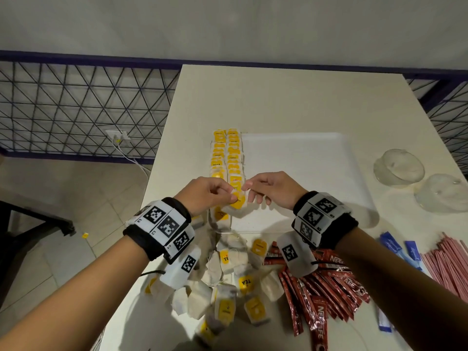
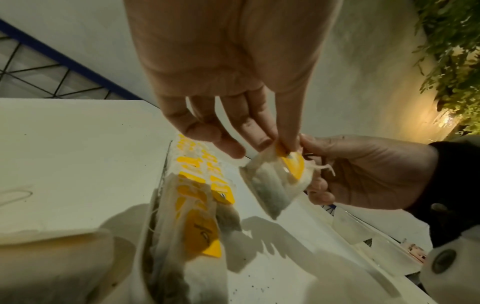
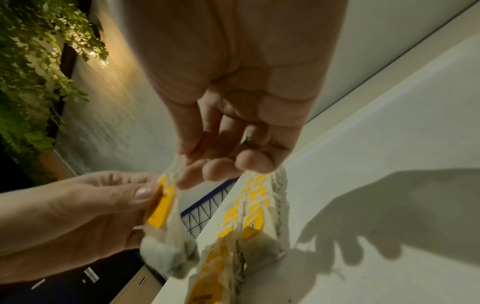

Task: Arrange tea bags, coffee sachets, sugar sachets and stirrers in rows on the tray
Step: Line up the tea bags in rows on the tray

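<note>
A tea bag with a yellow tag hangs just above the near left part of the white tray. My left hand pinches its tag side and my right hand pinches its top edge. The left wrist view shows the tea bag under my left fingertips. The right wrist view has the tea bag between both hands. Two rows of tea bags lie along the tray's left edge. Loose tea bags are piled on the table below the hands.
Red coffee sachets lie in a heap to the right of the tea bag pile. Blue sugar sachets and pink stirrers lie further right. Two clear glass bowls stand right of the tray. A dark grid railing runs left of the table.
</note>
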`<control>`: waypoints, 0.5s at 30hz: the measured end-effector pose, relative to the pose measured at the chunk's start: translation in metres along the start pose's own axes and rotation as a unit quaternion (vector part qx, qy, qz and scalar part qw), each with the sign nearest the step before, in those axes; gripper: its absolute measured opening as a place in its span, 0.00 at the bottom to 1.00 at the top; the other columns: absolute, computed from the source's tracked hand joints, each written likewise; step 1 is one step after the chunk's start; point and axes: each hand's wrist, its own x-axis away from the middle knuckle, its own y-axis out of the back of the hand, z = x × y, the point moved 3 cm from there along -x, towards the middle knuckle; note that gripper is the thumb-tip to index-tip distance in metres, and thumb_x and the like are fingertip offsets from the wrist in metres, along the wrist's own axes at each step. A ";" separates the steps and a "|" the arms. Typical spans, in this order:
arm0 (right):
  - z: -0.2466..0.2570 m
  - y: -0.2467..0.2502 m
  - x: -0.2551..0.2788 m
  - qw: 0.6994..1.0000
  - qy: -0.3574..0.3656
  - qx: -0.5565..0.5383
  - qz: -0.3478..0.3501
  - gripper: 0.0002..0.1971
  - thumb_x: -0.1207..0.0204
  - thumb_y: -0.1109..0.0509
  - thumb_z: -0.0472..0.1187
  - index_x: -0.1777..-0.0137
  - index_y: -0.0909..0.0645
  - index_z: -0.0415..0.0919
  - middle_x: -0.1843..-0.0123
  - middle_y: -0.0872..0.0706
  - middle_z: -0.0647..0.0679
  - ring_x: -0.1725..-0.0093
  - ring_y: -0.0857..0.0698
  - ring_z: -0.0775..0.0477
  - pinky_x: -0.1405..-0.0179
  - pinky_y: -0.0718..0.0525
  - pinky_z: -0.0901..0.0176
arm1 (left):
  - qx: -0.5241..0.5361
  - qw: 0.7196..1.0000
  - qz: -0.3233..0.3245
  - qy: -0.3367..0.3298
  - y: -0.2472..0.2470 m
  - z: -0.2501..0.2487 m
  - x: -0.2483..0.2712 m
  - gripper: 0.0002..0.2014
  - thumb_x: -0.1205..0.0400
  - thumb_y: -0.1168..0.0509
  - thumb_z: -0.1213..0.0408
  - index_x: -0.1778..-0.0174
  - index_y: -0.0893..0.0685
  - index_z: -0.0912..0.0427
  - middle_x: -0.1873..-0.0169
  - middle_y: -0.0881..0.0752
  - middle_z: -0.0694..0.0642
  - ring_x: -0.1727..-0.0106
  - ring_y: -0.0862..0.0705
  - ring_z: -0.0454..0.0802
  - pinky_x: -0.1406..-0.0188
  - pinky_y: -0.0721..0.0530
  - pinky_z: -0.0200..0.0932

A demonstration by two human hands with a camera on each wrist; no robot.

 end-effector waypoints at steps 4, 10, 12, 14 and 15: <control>-0.008 -0.001 -0.003 1.000 -0.028 0.006 -0.001 0.09 0.22 0.34 0.44 0.62 0.17 0.46 0.71 0.19 0.50 0.70 0.24 0.51 0.67 0.28 0.58 | 0.031 0.998 0.054 -0.016 -0.005 -0.002 0.001 0.08 0.27 0.28 0.74 0.61 0.16 0.55 0.67 0.23 0.56 0.68 0.24 0.39 0.63 0.24 0.24; -0.013 -0.006 -0.006 0.997 -0.058 -0.038 0.015 0.05 0.21 0.36 0.37 0.52 0.19 0.38 0.68 0.21 0.47 0.71 0.23 0.51 0.73 0.28 0.63 | 0.100 0.995 0.010 0.002 -0.008 0.005 -0.006 0.07 0.26 0.30 0.76 0.61 0.18 0.59 0.71 0.14 0.52 0.69 0.16 0.40 0.61 0.16 0.32; -0.014 -0.008 -0.008 0.997 -0.058 -0.041 0.016 0.05 0.20 0.38 0.34 0.49 0.21 0.37 0.69 0.22 0.47 0.74 0.23 0.56 0.75 0.29 0.65 | 0.141 0.990 -0.002 0.025 -0.010 0.009 -0.008 0.06 0.24 0.32 0.77 0.59 0.19 0.63 0.76 0.13 0.50 0.75 0.16 0.39 0.65 0.15 0.31; -0.019 -0.012 -0.011 0.997 -0.070 -0.036 0.015 0.05 0.19 0.39 0.35 0.48 0.22 0.38 0.70 0.23 0.46 0.76 0.23 0.57 0.75 0.29 0.66 | 0.157 0.986 -0.014 0.050 -0.010 0.015 -0.011 0.06 0.24 0.32 0.77 0.57 0.20 0.64 0.77 0.13 0.52 0.77 0.18 0.40 0.67 0.16 0.33; -0.022 -0.014 -0.011 0.997 -0.075 -0.031 0.018 0.06 0.19 0.38 0.38 0.48 0.22 0.39 0.71 0.22 0.46 0.74 0.23 0.54 0.74 0.28 0.65 | 0.156 0.986 -0.020 0.062 -0.010 0.018 -0.013 0.06 0.24 0.31 0.76 0.57 0.20 0.64 0.78 0.13 0.52 0.78 0.18 0.41 0.67 0.16 0.34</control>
